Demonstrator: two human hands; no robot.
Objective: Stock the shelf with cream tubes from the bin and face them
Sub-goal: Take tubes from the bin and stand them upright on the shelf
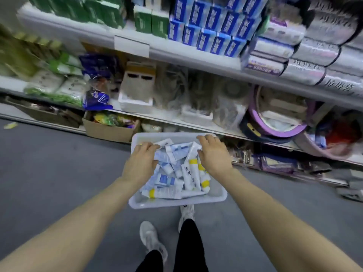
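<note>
A white plastic bin [176, 203] hangs in front of me above the grey floor, its near edge covering the toe of one shoe. Several white cream tubes [170, 191] with blue labels and yellow bands lie jumbled inside it. My left hand [141, 162] lies palm down over the bin's left rim with its fingers curled at the far left corner. My right hand [213, 155] grips the right side, fingertips on the far rim and thumb inside. The white store shelf [188, 56] stands just beyond the bin.
The shelves hold green boxes [149, 21], blue boxes [208, 30], silver packs [318, 54] and bagged goods. An open cardboard box [110, 131] sits on the floor at the shelf's foot. A purple round basket [275, 124] is at the right. My shoes [150, 237] are below the bin.
</note>
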